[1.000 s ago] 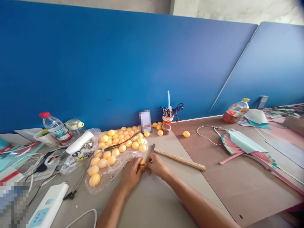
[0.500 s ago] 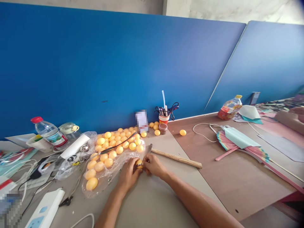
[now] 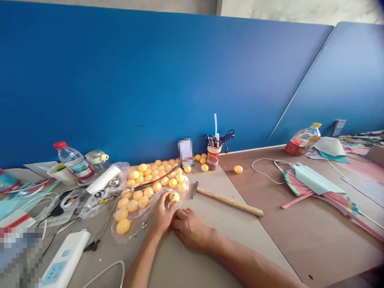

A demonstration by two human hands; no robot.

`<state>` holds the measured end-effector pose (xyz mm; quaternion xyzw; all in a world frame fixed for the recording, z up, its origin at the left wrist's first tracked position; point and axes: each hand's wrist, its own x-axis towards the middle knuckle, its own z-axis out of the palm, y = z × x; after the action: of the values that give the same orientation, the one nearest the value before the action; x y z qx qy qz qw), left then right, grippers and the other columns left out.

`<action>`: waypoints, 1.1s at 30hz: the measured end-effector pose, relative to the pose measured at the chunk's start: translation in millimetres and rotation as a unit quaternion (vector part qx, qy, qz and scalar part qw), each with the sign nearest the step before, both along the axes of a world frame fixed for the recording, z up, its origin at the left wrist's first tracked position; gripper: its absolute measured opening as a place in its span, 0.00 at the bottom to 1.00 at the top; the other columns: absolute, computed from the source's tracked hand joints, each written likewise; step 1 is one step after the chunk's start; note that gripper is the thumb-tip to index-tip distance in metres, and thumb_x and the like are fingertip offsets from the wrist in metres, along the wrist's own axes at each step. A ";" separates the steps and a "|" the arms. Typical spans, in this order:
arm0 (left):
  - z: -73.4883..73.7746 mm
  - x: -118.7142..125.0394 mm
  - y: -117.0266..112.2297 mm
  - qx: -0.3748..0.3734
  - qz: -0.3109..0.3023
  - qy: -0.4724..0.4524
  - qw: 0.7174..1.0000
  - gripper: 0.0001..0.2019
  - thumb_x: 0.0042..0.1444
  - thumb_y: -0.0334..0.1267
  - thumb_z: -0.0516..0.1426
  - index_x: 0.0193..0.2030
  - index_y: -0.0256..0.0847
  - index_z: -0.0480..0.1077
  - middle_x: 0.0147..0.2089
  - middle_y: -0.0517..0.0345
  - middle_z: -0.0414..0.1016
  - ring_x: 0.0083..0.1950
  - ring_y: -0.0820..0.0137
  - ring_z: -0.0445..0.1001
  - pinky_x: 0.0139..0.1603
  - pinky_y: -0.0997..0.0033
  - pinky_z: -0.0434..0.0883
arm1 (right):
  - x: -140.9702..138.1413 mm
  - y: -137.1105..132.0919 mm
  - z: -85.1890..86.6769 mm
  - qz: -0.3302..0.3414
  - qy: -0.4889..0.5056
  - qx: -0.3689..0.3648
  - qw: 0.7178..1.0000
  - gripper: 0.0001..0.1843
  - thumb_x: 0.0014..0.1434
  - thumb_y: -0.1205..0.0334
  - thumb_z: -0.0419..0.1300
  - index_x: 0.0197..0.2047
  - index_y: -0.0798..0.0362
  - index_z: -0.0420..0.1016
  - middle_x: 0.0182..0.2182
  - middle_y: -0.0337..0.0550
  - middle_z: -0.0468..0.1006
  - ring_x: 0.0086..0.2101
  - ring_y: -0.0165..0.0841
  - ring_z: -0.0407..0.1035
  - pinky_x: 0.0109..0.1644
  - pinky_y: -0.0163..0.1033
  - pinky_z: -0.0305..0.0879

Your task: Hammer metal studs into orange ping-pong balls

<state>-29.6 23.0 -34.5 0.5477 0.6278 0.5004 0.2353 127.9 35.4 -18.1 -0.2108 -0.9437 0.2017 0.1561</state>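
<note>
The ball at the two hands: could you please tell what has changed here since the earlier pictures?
The right hand has left the ball and moved toward the person, its fingers now curled; whether it holds anything is hidden. The left hand still holds the ball, now slightly farther left and away from the person. The hammer and red-and-white cup stayed in place.
</note>
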 end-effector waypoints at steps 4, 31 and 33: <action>1.6 3.9 -2.2 -0.002 0.011 0.052 0.999 0.15 0.53 0.38 0.56 0.49 0.43 0.68 0.48 0.53 0.77 0.50 0.63 0.76 0.54 0.57 0.72 | -4.8 0.1 -7.7 0.005 -0.027 0.027 0.999 0.07 0.52 0.72 0.56 0.34 0.55 0.73 0.37 0.47 0.77 0.36 0.35 0.67 0.40 0.38 0.57; -6.9 6.6 -0.9 0.024 -0.011 0.152 0.988 0.18 0.51 0.32 0.53 0.50 0.42 0.69 0.49 0.50 0.75 0.52 0.60 0.74 0.55 0.55 0.71 | 54.7 60.4 29.1 -0.297 0.047 0.033 0.953 0.14 0.68 0.62 0.45 0.47 0.55 0.71 0.41 0.48 0.73 0.34 0.32 0.70 0.37 0.36 0.62; -4.8 7.6 -1.2 0.011 -0.008 0.153 0.988 0.18 0.51 0.32 0.52 0.49 0.42 0.69 0.49 0.51 0.75 0.52 0.60 0.73 0.56 0.54 0.70 | 52.9 50.0 37.1 -0.226 0.083 0.040 0.970 0.16 0.69 0.61 0.43 0.46 0.53 0.71 0.40 0.47 0.74 0.34 0.32 0.71 0.37 0.35 0.63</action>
<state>-22.0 21.7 -39.3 0.6256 0.6465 0.4153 0.1346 180.7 85.4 19.0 -0.3942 -0.8627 0.1400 0.2841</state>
